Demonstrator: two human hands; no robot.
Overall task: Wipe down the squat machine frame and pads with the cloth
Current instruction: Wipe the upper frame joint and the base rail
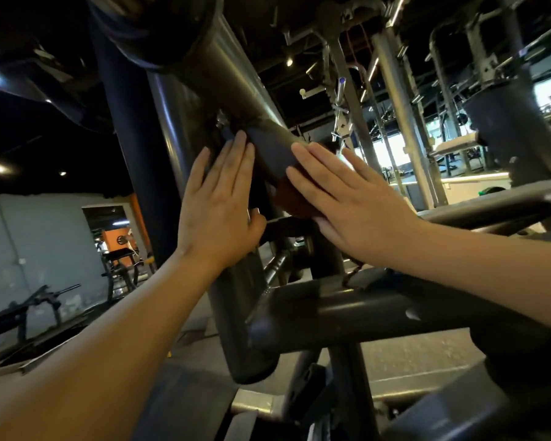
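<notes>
The squat machine frame (236,90) is dark grey steel tubing that slants from the top centre down past my hands. My left hand (218,205) lies flat with straight fingers against the upright tube, its thumb hooked round the tube's edge. My right hand (350,202) presses with straight fingers on a dark reddish cloth (295,198), holding it against the slanted tube. Most of the cloth is hidden under that hand. A thick horizontal tube (363,310) crosses below both forearms.
More tubes and a round end cap (252,370) crowd the space under my hands. Benches and racks (121,265) stand at the far left by a grey wall. Other gym machines (506,116) fill the right background, with bright windows behind them.
</notes>
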